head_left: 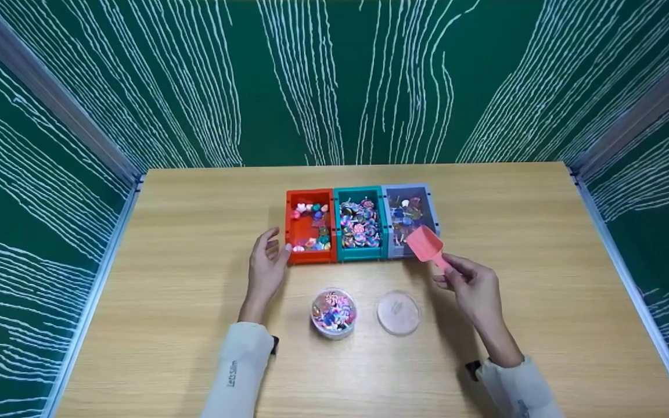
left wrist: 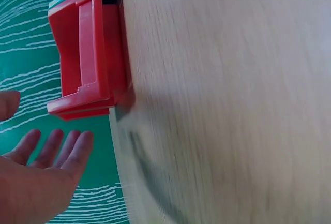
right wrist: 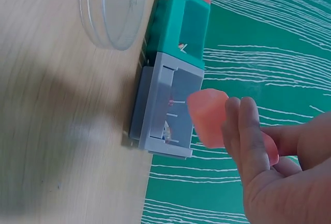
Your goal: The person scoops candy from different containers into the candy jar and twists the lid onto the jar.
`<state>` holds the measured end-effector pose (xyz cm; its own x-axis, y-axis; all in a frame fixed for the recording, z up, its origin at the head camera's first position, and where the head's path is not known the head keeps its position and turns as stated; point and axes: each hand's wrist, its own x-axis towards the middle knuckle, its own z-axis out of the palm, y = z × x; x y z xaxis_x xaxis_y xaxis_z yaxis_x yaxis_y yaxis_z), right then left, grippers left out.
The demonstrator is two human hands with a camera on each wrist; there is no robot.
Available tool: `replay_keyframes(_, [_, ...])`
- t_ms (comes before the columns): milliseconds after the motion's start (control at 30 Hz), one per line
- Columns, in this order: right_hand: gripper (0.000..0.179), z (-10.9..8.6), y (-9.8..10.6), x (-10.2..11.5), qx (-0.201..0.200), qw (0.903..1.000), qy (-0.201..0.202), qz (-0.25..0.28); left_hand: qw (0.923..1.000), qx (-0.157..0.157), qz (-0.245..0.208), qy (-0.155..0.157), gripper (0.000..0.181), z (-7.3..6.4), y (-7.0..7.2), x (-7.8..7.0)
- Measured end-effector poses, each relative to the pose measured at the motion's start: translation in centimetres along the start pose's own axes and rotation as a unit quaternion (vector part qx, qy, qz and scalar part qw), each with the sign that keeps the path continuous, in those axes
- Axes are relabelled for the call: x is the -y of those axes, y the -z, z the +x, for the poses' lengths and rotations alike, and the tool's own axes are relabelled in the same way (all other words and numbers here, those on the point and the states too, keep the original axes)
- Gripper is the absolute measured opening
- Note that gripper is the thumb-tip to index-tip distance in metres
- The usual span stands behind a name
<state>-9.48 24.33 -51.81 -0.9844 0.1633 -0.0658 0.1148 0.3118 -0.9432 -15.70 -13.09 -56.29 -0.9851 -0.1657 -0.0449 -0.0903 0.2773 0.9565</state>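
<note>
In the head view my right hand [head_left: 477, 287] pinches the handle of a small pink scoop [head_left: 425, 244], held over the front right corner of the grey bin [head_left: 434, 223]. The scoop [right wrist: 207, 118] shows beside that bin in the right wrist view too, partly covered by my fingers. My left hand [head_left: 268, 267] is at the left side of the red bin [head_left: 311, 259], fingers loosely bent and holding nothing. Its thumb is close to the bin's front left corner; whether it touches, I cannot tell. Small colourful pieces lie in the red and grey bins.
Between those two stands a green bin [head_left: 359, 253] full of swirl-patterned lollipop pieces. Nearer me are a clear round jar [head_left: 334, 313] of mixed pieces and, right of it, a clear round lid [head_left: 398, 313]. All rest on a wooden table [head_left: 166, 261] before green walls.
</note>
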Motion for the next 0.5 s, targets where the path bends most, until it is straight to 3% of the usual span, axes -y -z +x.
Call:
replay_keyframes(233, [0.034,0.8,-0.1,-0.1,0.009,0.9995,-0.022,-0.021,0.9998,-0.012,0.014,0.002,0.051,1.0,-0.6,0.1])
replay_keyframes(500, [0.031,1.5,-0.6,0.0,0.01,0.9993,-0.019,-0.029,0.9993,-0.023,0.028,-0.006,0.041,1.9,-1.4,-0.3])
